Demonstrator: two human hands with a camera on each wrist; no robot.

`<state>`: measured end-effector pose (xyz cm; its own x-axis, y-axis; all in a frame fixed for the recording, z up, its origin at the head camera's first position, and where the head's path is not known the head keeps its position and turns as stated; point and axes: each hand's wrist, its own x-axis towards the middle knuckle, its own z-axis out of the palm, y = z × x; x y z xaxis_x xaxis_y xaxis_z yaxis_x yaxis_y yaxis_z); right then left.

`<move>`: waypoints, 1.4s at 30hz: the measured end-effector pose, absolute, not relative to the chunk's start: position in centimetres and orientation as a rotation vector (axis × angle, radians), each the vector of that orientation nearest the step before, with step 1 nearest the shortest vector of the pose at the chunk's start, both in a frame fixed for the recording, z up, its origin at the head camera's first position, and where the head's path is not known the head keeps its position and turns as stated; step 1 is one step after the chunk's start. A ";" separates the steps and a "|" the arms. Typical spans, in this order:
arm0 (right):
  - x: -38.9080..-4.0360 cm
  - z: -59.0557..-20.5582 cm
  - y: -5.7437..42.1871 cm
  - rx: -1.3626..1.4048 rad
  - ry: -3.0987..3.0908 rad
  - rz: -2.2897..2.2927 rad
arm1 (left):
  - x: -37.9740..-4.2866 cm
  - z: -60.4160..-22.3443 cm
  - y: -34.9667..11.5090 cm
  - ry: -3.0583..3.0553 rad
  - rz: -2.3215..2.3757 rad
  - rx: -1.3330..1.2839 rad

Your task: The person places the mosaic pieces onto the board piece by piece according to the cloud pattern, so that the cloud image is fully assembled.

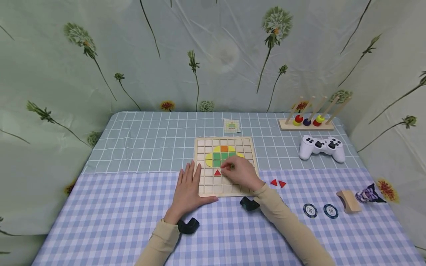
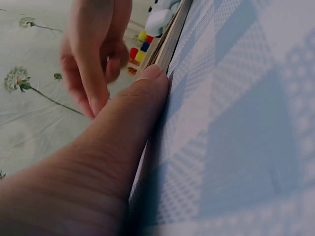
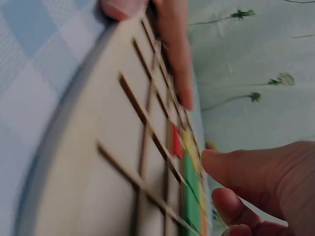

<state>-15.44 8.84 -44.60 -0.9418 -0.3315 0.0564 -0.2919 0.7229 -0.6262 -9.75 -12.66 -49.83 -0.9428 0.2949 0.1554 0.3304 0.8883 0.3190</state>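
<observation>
A wooden grid board (image 1: 208, 190) lies on the table, with green (image 1: 216, 156), yellow (image 1: 208, 160) and orange (image 1: 224, 148) tiles set in its cells. One red triangle (image 1: 217, 172) sits on it below the green tiles. My left hand (image 1: 187, 187) rests against the board's left edge, fingers straight, thumb along the front edge. Over the board hovers my right hand (image 1: 242, 172), fingertips just right of the red triangle. Its thumb and fingers (image 3: 229, 204) stand apart in the right wrist view, with no tile visible between them. This hand hides some cells.
Two red triangles (image 1: 277, 183) lie right of the board. A small pattern card (image 1: 231, 126) lies behind it. Further right are a white game controller (image 1: 322, 147), a peg stand with coloured beads (image 1: 307, 126), two poker chips (image 1: 320, 211), a wooden arch block (image 1: 348, 201) and a small figure (image 1: 368, 194).
</observation>
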 end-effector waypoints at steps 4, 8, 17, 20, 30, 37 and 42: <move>-15.1 -43.7 11.5 -0.471 2.897 -1.008 | -9.7 -49.8 -12.6 -2.953 -0.534 -0.485; -14.7 -43.2 15.0 -0.427 2.920 -0.991 | -9.7 -49.7 -12.7 -2.978 -0.533 -0.470; -13.3 -42.6 20.9 -0.173 2.872 -0.816 | -9.7 -49.7 -12.9 -3.013 -0.516 -0.454; -12.6 -42.6 21.7 -0.109 2.864 -0.758 | -9.6 -49.6 -12.9 -3.020 -0.521 -0.452; -11.5 -44.1 22.7 -0.114 2.912 -0.704 | -9.7 -49.5 -12.9 -3.013 -0.532 -0.459; -11.5 -44.3 22.6 -0.167 2.926 -0.768 | -9.7 -49.6 -12.8 -2.992 -0.542 -0.470; -11.4 -44.3 22.6 -0.092 2.919 -0.751 | -9.7 -49.6 -12.6 -2.983 -0.546 -0.482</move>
